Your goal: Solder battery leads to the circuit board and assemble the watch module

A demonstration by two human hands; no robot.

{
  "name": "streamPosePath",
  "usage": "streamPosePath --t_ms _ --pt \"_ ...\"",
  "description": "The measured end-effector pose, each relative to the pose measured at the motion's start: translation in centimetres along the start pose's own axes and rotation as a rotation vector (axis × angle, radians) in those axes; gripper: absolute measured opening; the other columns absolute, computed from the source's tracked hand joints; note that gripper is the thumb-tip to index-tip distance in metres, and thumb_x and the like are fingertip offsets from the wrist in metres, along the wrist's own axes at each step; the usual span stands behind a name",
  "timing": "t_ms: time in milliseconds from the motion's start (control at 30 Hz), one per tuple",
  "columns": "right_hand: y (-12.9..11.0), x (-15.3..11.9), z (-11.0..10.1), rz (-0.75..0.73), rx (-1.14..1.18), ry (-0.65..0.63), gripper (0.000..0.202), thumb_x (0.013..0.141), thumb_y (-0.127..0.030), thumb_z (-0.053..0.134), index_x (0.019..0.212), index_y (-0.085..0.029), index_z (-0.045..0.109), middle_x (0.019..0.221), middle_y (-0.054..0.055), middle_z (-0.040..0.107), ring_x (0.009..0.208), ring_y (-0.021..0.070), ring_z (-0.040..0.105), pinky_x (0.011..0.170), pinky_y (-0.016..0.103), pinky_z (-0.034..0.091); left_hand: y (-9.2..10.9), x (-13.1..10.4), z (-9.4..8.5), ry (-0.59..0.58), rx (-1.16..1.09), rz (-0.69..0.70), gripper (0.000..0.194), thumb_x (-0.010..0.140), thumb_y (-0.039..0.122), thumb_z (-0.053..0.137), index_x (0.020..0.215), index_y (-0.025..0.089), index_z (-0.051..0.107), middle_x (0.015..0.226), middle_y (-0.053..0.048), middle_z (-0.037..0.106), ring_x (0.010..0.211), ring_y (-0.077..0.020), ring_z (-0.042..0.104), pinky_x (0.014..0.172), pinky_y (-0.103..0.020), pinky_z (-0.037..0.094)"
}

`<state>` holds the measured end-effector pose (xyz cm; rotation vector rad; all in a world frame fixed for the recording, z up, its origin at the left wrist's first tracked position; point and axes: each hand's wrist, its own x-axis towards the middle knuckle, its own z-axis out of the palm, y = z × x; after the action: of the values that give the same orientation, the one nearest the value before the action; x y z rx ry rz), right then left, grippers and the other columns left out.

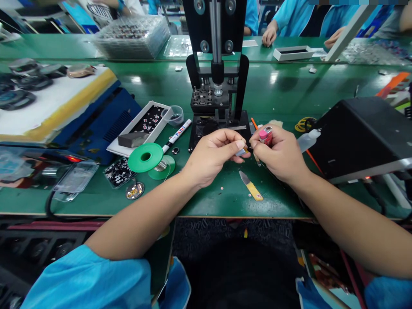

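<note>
My left hand is closed, pinching a small flat piece with a pale blue-white face and a yellowish edge; fingers hide most of it. Close beside it, my right hand is wrapped around a red lighter with a pink button and a metal top showing above the fist. Both hands are raised just in front of a black bench press. Under them on the green bench lies a small knife with a yellow handle.
Left are a green solder spool, a paint marker, a white tray of small parts and a blue box. A black box and a clear bottle stand right. Co-workers sit across the bench.
</note>
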<state>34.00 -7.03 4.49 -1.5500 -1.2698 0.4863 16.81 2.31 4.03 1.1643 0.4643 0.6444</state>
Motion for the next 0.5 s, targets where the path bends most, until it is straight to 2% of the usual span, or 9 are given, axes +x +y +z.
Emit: streamPosePath --t_ms 233,367,500 --pt "0.3 0.1 0.0 -0.040 0.007 0.014 0.008 0.084 -0.028 0.068 0.080 -0.023 0.064 0.075 -0.003 0.062 0.066 0.0134 0.052 0.064 0.031 0.040 -0.1 0.1 -0.2 -0.015 -0.056 -0.025 0.043 0.076 0.040 0.104 0.093 0.015 0.073 0.089 0.001 0.077 0.081 -0.0133 0.082 0.066 -0.018 0.063" --pt "0.7 0.2 0.0 -0.043 0.054 0.029 0.005 0.082 -0.024 0.068 0.086 -0.022 0.066 0.071 -0.006 0.058 0.063 0.0117 0.049 0.063 0.029 0.040 0.1 0.1 -0.3 -0.025 -0.023 -0.038 0.044 0.080 0.043 0.102 0.099 0.016 0.073 0.085 0.000 0.077 0.076 -0.0129 0.080 0.059 -0.017 0.057" --pt "1.3 0.8 -0.1 -0.002 0.107 0.097 0.010 0.091 -0.029 0.072 0.091 -0.023 0.063 0.077 -0.006 0.060 0.070 0.0124 0.055 0.070 0.029 0.046 0.5 0.3 -0.4 -0.036 0.021 0.015 0.042 0.082 0.038 0.100 0.102 0.017 0.070 0.079 0.003 0.073 0.063 -0.0080 0.072 0.052 -0.016 0.050"
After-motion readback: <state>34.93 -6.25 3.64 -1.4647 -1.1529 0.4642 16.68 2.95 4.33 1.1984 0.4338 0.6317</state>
